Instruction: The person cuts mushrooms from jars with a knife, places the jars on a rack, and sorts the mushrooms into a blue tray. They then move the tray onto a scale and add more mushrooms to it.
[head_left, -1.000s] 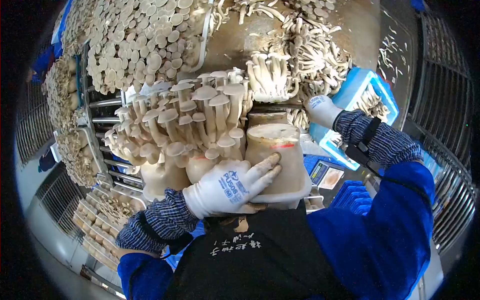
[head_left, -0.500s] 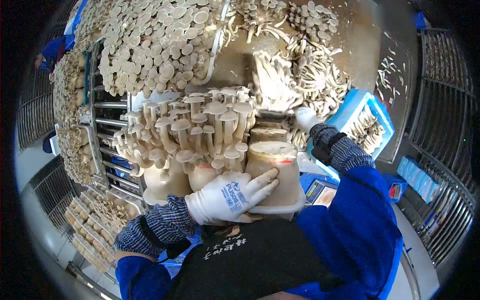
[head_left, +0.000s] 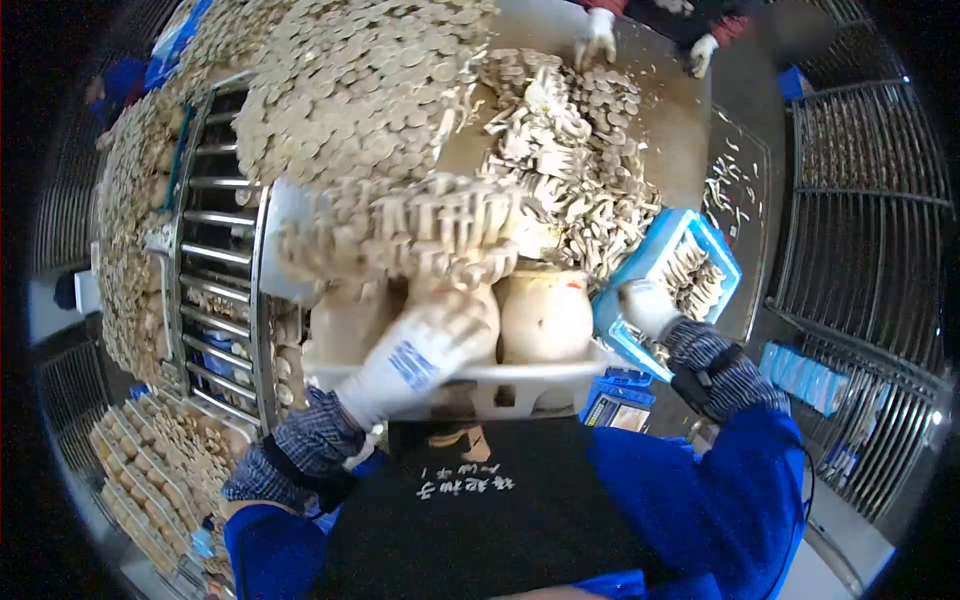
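Observation:
My left hand (head_left: 415, 355), gloved white and motion-blurred, wraps the front of a mushroom bottle (head_left: 452, 305) that carries a wide cluster of pale mushrooms (head_left: 400, 230). Beside it on the right stands a cut bottle (head_left: 545, 315) with no mushrooms on top. Both sit in a white crate (head_left: 520, 385) against my black apron. My right hand (head_left: 648, 305) is out to the right, fingers curled, at the near rim of a blue tray (head_left: 612, 335) filled with cut mushrooms; I see nothing in it.
A pile of cut mushrooms (head_left: 570, 170) covers the table behind the crate. Another person's gloved hands (head_left: 597, 35) work at the table's far end. A roller rack (head_left: 215, 250) with mushroom bottles runs down the left. A scale (head_left: 615, 410) sits under the tray.
My left hand slid from the cut bottle to the bottle under the cluster. My right hand came back from the mushroom pile to the blue tray's rim. The view tilted up.

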